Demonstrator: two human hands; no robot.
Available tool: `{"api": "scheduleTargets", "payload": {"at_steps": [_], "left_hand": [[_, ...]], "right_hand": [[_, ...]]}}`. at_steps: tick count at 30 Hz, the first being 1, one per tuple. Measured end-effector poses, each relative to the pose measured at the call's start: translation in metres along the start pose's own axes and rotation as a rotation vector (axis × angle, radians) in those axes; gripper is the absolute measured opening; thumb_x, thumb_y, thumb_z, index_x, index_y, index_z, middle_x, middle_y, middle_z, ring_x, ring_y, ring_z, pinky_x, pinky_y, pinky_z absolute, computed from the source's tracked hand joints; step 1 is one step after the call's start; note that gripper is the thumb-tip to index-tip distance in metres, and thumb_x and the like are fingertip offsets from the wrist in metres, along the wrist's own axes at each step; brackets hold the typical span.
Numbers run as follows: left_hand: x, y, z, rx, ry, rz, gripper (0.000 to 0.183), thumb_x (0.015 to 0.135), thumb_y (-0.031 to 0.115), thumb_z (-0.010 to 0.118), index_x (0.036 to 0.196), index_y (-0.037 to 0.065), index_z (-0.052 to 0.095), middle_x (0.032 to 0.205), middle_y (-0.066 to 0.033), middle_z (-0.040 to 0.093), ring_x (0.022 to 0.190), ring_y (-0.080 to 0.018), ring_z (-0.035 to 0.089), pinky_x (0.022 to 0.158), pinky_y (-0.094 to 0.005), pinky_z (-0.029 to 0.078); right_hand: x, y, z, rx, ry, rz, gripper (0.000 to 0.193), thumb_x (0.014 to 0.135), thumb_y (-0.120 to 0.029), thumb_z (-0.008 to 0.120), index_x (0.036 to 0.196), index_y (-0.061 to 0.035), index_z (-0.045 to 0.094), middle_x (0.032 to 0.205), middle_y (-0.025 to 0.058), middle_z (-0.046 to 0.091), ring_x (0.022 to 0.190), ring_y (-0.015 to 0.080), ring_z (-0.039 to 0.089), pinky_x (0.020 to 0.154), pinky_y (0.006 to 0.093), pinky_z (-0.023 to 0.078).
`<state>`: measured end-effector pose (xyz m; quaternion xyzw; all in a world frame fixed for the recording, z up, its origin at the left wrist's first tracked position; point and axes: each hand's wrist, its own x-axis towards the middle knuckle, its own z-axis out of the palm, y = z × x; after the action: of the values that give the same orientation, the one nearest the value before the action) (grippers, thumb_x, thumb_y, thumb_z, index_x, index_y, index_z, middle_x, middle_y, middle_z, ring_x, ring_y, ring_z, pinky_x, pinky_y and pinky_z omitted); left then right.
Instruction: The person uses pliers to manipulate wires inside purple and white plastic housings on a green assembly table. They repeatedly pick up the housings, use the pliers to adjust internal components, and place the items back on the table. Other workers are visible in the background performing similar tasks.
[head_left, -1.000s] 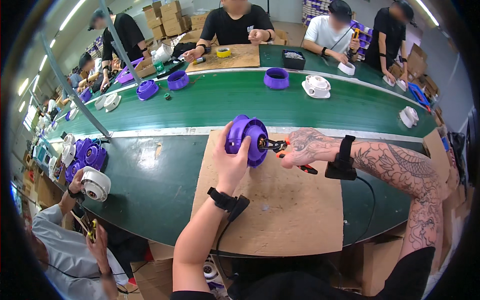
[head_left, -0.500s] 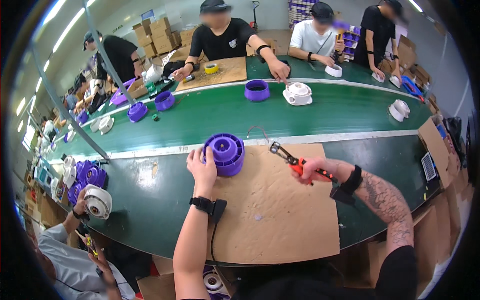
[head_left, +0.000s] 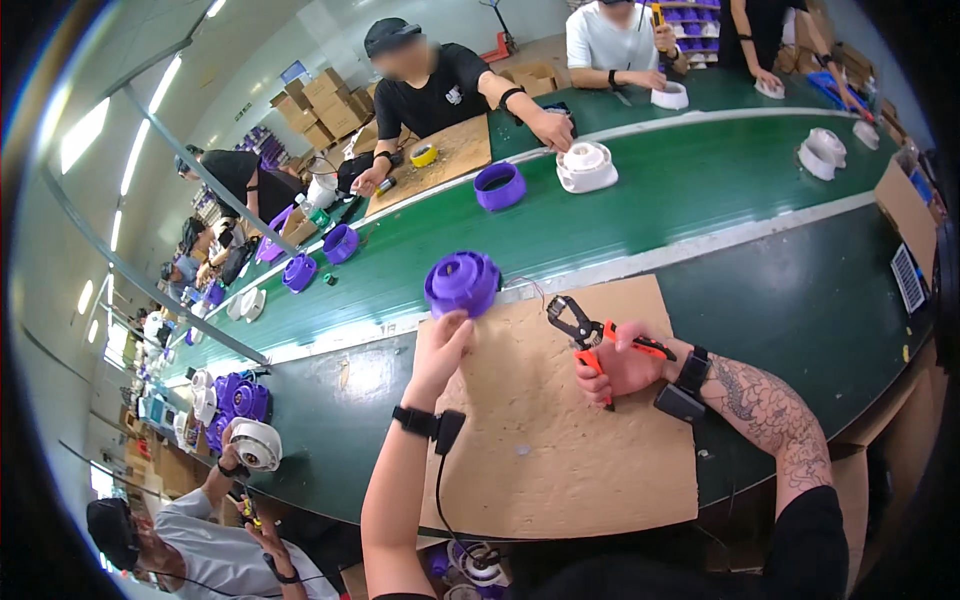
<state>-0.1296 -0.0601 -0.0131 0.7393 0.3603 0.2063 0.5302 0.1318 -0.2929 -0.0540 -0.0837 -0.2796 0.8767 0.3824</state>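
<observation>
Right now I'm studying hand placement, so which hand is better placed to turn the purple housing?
Probably the left hand: it is right at the near edge of the purple housing, while the right hand, farther off, holds the red-handled pliers.

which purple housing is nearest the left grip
The purple housing at the left grip, near the far cardboard edge; those on the belt or in the pile sit farther off.

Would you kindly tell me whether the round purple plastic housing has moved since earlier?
Yes: the housing has moved forward, toward the nearer long white rail.
</observation>
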Motion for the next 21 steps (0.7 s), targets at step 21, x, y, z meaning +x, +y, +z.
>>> {"api": "scheduleTargets", "payload": {"at_steps": [21], "left_hand": [[0.100, 0.043, 0.056, -0.369, -0.169, -0.026, 0.036, 0.093, 0.014, 0.078, 0.125, 0.000, 0.068, 0.108, -0.0041, 0.072, 0.096, -0.0115, 0.066, 0.080, -0.0253, 0.052]], "right_hand": [[-0.009, -0.003, -0.003, 0.039, -0.042, -0.063, 0.043, 0.077, -0.038, 0.065, 0.105, -0.0058, 0.058, 0.094, 0.0064, 0.057, 0.094, 0.0227, 0.059, 0.104, 0.0431, 0.042]]}}
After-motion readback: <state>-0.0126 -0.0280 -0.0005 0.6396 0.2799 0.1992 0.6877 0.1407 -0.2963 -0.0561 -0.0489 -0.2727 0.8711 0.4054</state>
